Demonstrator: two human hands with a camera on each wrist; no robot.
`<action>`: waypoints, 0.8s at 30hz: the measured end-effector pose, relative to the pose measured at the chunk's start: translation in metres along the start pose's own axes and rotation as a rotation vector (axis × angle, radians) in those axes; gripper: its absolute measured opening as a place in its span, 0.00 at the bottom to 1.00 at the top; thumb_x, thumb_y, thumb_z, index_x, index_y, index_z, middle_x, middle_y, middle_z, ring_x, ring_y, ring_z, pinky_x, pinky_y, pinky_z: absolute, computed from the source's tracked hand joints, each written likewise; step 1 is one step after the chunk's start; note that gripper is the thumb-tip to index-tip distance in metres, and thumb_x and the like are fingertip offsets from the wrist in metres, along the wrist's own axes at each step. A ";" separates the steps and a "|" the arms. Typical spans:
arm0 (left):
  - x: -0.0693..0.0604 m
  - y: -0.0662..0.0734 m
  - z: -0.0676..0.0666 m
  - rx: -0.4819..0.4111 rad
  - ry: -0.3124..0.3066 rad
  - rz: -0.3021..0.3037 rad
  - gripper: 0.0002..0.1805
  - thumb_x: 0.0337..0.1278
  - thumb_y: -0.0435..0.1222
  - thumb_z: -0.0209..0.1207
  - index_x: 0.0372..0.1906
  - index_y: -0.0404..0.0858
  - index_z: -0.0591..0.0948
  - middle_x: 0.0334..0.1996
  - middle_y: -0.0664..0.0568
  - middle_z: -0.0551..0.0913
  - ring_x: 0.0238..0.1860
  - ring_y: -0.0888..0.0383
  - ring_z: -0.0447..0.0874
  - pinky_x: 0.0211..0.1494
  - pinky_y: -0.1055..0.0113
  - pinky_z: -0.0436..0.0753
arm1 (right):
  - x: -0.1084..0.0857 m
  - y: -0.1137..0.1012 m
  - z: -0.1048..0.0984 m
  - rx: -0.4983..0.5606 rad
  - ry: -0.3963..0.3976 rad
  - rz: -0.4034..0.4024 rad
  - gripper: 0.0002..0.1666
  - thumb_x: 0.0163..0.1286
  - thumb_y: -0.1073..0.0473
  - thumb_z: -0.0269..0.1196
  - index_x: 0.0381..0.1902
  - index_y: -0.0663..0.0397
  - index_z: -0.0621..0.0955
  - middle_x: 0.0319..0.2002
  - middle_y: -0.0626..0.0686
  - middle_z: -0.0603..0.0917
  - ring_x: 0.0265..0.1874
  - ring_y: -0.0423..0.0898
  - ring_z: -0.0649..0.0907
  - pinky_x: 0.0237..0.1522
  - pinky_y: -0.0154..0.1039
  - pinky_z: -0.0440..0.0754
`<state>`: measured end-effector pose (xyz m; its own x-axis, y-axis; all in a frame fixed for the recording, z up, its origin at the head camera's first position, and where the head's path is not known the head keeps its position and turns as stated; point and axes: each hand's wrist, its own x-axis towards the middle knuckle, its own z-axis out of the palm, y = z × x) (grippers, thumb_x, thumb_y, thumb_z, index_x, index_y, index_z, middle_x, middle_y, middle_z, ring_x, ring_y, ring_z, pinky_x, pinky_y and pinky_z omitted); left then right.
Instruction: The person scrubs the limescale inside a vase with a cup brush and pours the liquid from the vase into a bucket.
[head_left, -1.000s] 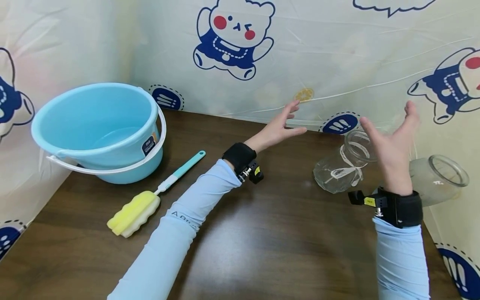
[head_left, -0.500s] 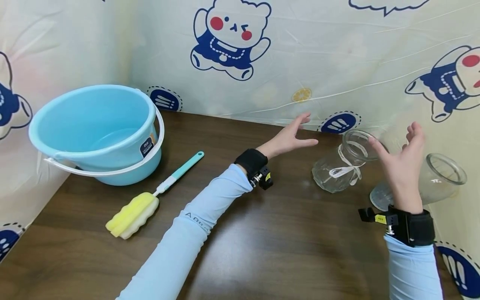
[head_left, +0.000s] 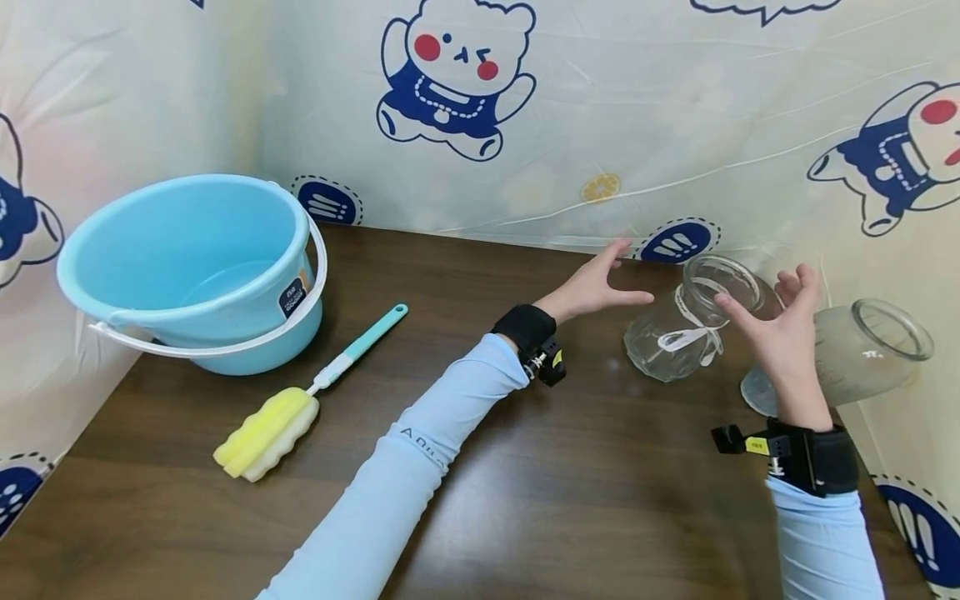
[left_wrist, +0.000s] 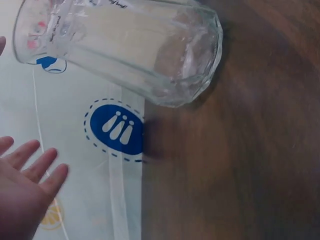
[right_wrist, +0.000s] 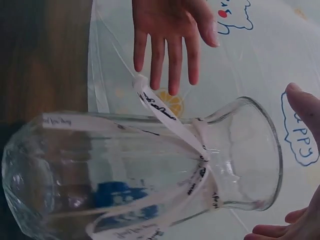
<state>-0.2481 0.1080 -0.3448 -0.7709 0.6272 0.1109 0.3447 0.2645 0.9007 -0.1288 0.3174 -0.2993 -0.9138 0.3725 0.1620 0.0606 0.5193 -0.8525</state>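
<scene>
A clear glass jar [head_left: 666, 343] with a white ribbon bow round its neck stands on the brown table. My left hand [head_left: 594, 287] is just left of the jar, fingers spread and thumb apart, not touching it. My right hand [head_left: 787, 337] is on the jar's other side, thumb near the rim and fingers a little bent. In the right wrist view the ribboned jar [right_wrist: 125, 165] lies between the left hand [right_wrist: 167, 25] and my right thumb [right_wrist: 304, 107], apart from both. A second glass jar [head_left: 862, 354] stands behind the right hand, partly hidden by it.
A light blue bucket [head_left: 187, 321] with a white handle stands at the back left. Beside it lies a bottle brush [head_left: 273, 429] with a yellow and white sponge head and teal handle. A printed bear curtain [head_left: 637, 100] hangs along the table's back and sides.
My left hand has moved right and slightly down, closer to the ribboned jar. My right hand has moved down, then back left towards the same jar. Jars, bucket and brush stay put.
</scene>
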 end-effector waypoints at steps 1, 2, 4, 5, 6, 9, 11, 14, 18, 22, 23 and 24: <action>0.000 0.000 0.002 0.010 0.005 0.002 0.49 0.47 0.48 0.64 0.71 0.48 0.48 0.68 0.56 0.56 0.65 0.61 0.58 0.62 0.70 0.62 | 0.000 0.002 0.001 0.010 -0.013 0.010 0.55 0.59 0.53 0.62 0.70 0.47 0.37 0.69 0.58 0.47 0.69 0.48 0.49 0.66 0.42 0.52; 0.001 0.000 0.004 0.013 0.010 0.007 0.49 0.46 0.48 0.65 0.70 0.47 0.50 0.68 0.57 0.57 0.65 0.61 0.58 0.62 0.70 0.62 | 0.001 0.003 0.001 0.024 -0.029 0.020 0.55 0.60 0.53 0.62 0.70 0.47 0.36 0.69 0.59 0.46 0.69 0.48 0.49 0.66 0.42 0.52; 0.002 0.000 0.008 0.022 0.015 0.014 0.48 0.45 0.49 0.65 0.70 0.46 0.51 0.67 0.57 0.58 0.65 0.61 0.59 0.62 0.71 0.62 | 0.002 0.007 0.003 0.044 -0.053 0.039 0.55 0.61 0.54 0.61 0.69 0.49 0.35 0.69 0.60 0.46 0.69 0.49 0.51 0.66 0.42 0.53; 0.002 0.000 0.010 0.023 0.012 0.015 0.48 0.45 0.49 0.65 0.70 0.46 0.52 0.67 0.56 0.58 0.65 0.61 0.59 0.62 0.72 0.62 | 0.003 0.009 0.004 0.042 -0.066 0.048 0.55 0.61 0.53 0.61 0.69 0.49 0.35 0.69 0.60 0.45 0.69 0.50 0.51 0.66 0.41 0.54; 0.003 0.000 0.012 0.024 0.008 0.014 0.48 0.45 0.49 0.65 0.70 0.45 0.52 0.67 0.56 0.58 0.65 0.61 0.58 0.62 0.72 0.62 | 0.003 0.011 0.006 0.056 -0.077 0.058 0.55 0.61 0.54 0.61 0.69 0.50 0.35 0.70 0.60 0.44 0.68 0.49 0.52 0.65 0.38 0.56; 0.004 -0.001 0.019 0.018 -0.008 -0.001 0.49 0.45 0.48 0.65 0.70 0.44 0.52 0.67 0.55 0.58 0.65 0.60 0.58 0.62 0.73 0.62 | 0.005 0.017 0.011 0.112 -0.108 0.053 0.53 0.61 0.58 0.61 0.69 0.51 0.37 0.69 0.61 0.46 0.66 0.50 0.56 0.59 0.27 0.63; 0.005 -0.002 0.023 0.023 -0.024 -0.015 0.49 0.45 0.47 0.65 0.70 0.43 0.51 0.68 0.54 0.57 0.66 0.59 0.57 0.62 0.74 0.61 | 0.006 0.022 0.016 0.120 -0.117 0.017 0.51 0.59 0.60 0.63 0.69 0.52 0.43 0.67 0.62 0.50 0.64 0.51 0.59 0.54 0.25 0.66; 0.006 -0.005 0.030 0.059 -0.046 -0.035 0.49 0.46 0.48 0.65 0.70 0.41 0.51 0.68 0.53 0.56 0.67 0.62 0.55 0.63 0.74 0.60 | 0.007 0.027 0.020 0.095 -0.129 -0.032 0.49 0.58 0.61 0.64 0.69 0.49 0.49 0.64 0.60 0.53 0.61 0.50 0.60 0.54 0.33 0.67; 0.009 -0.008 0.039 0.119 -0.071 -0.069 0.48 0.47 0.51 0.63 0.70 0.40 0.51 0.69 0.52 0.55 0.67 0.64 0.53 0.64 0.75 0.58 | 0.010 0.032 0.025 0.104 -0.134 -0.081 0.48 0.55 0.65 0.66 0.68 0.44 0.53 0.62 0.54 0.56 0.59 0.49 0.61 0.53 0.32 0.67; 0.010 -0.010 0.046 0.117 -0.097 -0.088 0.47 0.49 0.51 0.62 0.70 0.40 0.51 0.69 0.53 0.53 0.68 0.64 0.52 0.64 0.74 0.58 | 0.012 0.034 0.030 0.228 -0.155 -0.071 0.50 0.53 0.69 0.66 0.68 0.44 0.54 0.64 0.55 0.57 0.60 0.50 0.63 0.48 0.23 0.69; 0.010 -0.010 0.047 0.108 -0.102 -0.090 0.47 0.49 0.50 0.62 0.70 0.40 0.51 0.69 0.53 0.53 0.68 0.64 0.52 0.64 0.73 0.58 | 0.012 0.035 0.031 0.236 -0.163 -0.062 0.50 0.53 0.69 0.66 0.68 0.44 0.53 0.64 0.57 0.56 0.60 0.50 0.63 0.48 0.22 0.69; 0.010 -0.010 0.048 0.102 -0.106 -0.092 0.47 0.49 0.50 0.62 0.70 0.40 0.51 0.69 0.53 0.53 0.68 0.64 0.52 0.64 0.73 0.58 | 0.013 0.035 0.033 0.244 -0.170 -0.057 0.49 0.54 0.68 0.66 0.68 0.45 0.52 0.65 0.59 0.56 0.60 0.50 0.64 0.45 0.21 0.70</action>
<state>-0.2336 0.1474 -0.3731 -0.7427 0.6693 -0.0204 0.3320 0.3945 0.8568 -0.1515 0.3151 -0.3433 -0.9684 0.2029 0.1454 -0.0727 0.3281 -0.9419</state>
